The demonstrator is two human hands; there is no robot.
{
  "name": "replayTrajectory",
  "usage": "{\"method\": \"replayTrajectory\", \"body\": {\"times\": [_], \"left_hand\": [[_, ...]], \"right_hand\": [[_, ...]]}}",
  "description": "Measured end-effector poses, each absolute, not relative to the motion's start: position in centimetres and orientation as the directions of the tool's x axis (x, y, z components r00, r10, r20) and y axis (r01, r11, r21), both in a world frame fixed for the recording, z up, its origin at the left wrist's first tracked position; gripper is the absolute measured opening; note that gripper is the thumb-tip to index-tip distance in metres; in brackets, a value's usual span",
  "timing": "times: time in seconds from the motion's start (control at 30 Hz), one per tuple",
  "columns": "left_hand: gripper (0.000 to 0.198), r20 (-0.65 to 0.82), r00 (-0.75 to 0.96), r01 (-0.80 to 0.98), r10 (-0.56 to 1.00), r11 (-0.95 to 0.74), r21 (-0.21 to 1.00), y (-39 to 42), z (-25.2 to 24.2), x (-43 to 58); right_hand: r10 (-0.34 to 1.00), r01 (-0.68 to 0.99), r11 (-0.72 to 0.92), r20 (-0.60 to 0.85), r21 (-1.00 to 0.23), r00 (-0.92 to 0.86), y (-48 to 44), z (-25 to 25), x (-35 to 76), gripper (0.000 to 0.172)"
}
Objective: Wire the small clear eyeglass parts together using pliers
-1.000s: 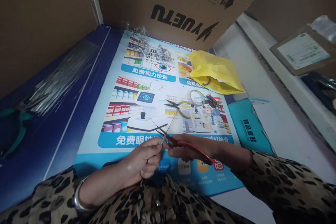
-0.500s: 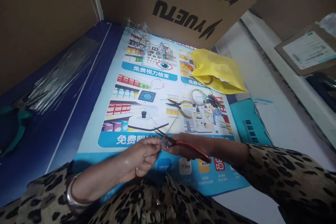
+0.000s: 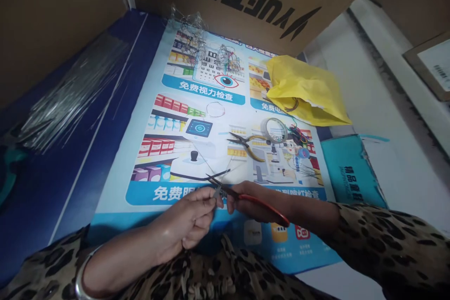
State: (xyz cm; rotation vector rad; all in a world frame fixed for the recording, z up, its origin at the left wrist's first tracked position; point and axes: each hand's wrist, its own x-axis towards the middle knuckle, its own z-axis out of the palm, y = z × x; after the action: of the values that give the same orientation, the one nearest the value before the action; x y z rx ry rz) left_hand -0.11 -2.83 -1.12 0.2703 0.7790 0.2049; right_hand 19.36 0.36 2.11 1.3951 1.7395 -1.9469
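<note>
Between the fingertips of my left hand [image 3: 197, 218] is a small grey piece of bent wire [image 3: 217, 191], with a thin end reaching up and left. My right hand [image 3: 251, 197] grips red-handled pliers [image 3: 267, 206]. Their slim dark jaws stand slightly apart and point left, crossing close to the wire at my left fingertips. Whether the jaws touch the wire, I cannot tell. Past my hands, yellow-handled pliers [image 3: 255, 146] lie on the printed poster [image 3: 116, 187] beside a roll of clear tape [image 3: 274, 131].
A bundle of straight wires [image 3: 70, 93] lies on the left. Twisted wire pieces [image 3: 190, 33] are heaped at the back, before a large cardboard box [image 3: 260, 4]. To the right are a yellow bag [image 3: 305, 86], a teal box [image 3: 351, 164] and coloured wires [image 3: 298, 135].
The camera view has shifted, so the bag and boxes sit further right. Both hands stay close together; the wire end that stood up to the right is now harder to see.
</note>
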Motion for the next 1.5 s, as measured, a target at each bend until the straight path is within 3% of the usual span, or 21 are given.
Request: {"method": "replayTrajectory", "body": {"times": [0.2, 0.3, 0.47, 0.6, 0.7, 0.8, 0.97, 1.1, 1.17, 1.27, 1.37, 1.43, 1.5], "left_hand": [[0.015, -0.667, 0.693, -0.114, 0.273, 0.955, 0.273, -2.7, -1.0, -0.1], [0.016, -0.649, 0.709, -0.114, 0.274, 0.954, 0.278, -2.8, -1.2, -0.2], [0.017, -0.615, 0.729, -0.105, 0.301, 0.937, 0.334, -3.0, -1.4, -0.3], [0.019, -0.543, 0.767, -0.1, 0.342, 0.899, 0.425, -3.4, -1.8, -0.1], [0.023, -0.527, 0.76, -0.121, 0.381, 0.879, 0.461, -3.8, -2.2, -0.2], [0.023, -0.51, 0.783, -0.091, 0.356, 0.877, 0.471, -3.9, -2.3, -0.3], [0.025, -0.517, 0.791, -0.033, 0.328, 0.866, 0.499, -3.7, -1.9, -0.4], [0.025, -0.472, 0.8, -0.035, 0.37, 0.814, 0.579, -4.0, -1.6, -0.4], [0.026, -0.442, 0.806, -0.038, 0.393, 0.78, 0.625, -4.2, -1.5, -0.4], [0.027, -0.424, 0.809, -0.031, 0.408, 0.749, 0.662, -4.5, -1.5, -0.4], [0.027, -0.422, 0.788, -0.063, 0.448, 0.74, 0.669, -4.7, -1.4, -0.4], [0.027, -0.423, 0.764, -0.103, 0.487, 0.739, 0.665, -4.9, -1.4, -0.4], [0.025, -0.419, 0.719, -0.171, 0.554, 0.726, 0.666, -5.0, -1.4, -0.4]], "right_hand": [[0.53, 0.668, -0.149, -0.629, -0.729, -0.569, -0.2, 0.3, 19.9, 0.018], [0.545, 0.671, -0.161, -0.632, -0.724, -0.552, -0.5, -0.1, 19.9, 0.018], [0.541, 0.607, -0.209, -0.607, -0.767, -0.582, -0.4, 1.3, 19.8, 0.012], [0.591, 0.625, -0.18, -0.592, -0.759, -0.549, -1.4, 3.4, 20.1, 0.019], [0.692, 0.754, -0.094, -0.588, -0.65, -0.42, -3.5, 4.5, 20.7, 0.023], [0.871, 0.837, 0.021, -0.401, -0.547, -0.284, -6.2, 4.9, 22.2, 0.039], [0.953, 0.863, -0.195, -0.298, -0.467, 0.054, -10.7, 4.2, 27.9, 0.038], [0.971, 0.936, -0.234, -0.116, -0.263, 0.21, -13.3, 1.5, 33.7, 0.039], [0.973, 0.966, -0.225, -0.074, -0.126, 0.217, -13.8, 0.1, 35.6, 0.04], [0.97, 0.979, -0.194, -0.136, 0.064, 0.201, -13.8, -0.3, 36.0, 0.038], [0.955, 0.944, -0.207, -0.154, 0.259, 0.252, -12.9, 1.1, 33.9, 0.023], [0.979, 0.962, -0.118, -0.135, 0.246, 0.154, -11.7, 2.2, 31.5, 0.018], [0.992, 0.986, 0.085, -0.108, 0.144, -0.07, -9.9, 2.8, 28.7, 0.018]]}}
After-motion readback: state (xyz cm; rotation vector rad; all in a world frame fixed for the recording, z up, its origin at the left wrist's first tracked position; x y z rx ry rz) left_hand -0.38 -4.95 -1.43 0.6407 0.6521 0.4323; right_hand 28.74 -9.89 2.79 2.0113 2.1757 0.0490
